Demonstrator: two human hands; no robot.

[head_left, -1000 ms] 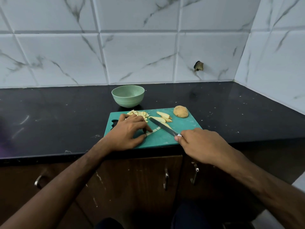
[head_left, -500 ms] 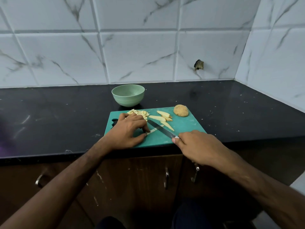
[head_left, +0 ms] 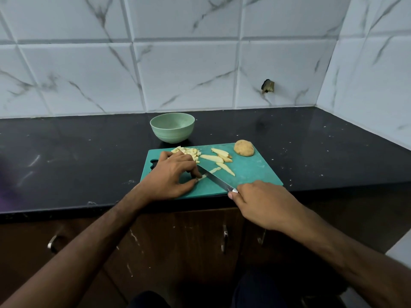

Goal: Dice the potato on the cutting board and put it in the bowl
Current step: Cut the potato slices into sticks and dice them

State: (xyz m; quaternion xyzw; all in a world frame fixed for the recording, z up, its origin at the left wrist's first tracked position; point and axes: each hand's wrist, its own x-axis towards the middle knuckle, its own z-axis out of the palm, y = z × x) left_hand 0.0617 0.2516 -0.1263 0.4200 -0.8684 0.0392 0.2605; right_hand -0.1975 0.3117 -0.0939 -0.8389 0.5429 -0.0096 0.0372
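Note:
A teal cutting board (head_left: 251, 174) lies at the counter's front edge. My left hand (head_left: 172, 175) rests on it and pinches a thin potato strip (head_left: 201, 177) between fingertips and thumb. My right hand (head_left: 260, 204) grips the handle of a knife (head_left: 214, 178), whose blade lies across that strip right beside my left fingers. A pile of diced potato (head_left: 189, 151) sits at the board's far edge, partly hidden by my left hand. Several potato wedges (head_left: 219, 158) lie mid-board, and an unpeeled potato half (head_left: 243, 148) sits at the far right corner. The pale green bowl (head_left: 172, 127) stands behind the board and looks empty.
The black counter (head_left: 77, 152) runs left and right of the board, with white marble-look tiles (head_left: 184, 72) behind and a side wall at right. Brown cabinet doors with metal handles (head_left: 225, 238) are below the counter edge.
The knife blade has slid a little left along the strip toward my left fingers. My left hand keeps its hold on the strip.

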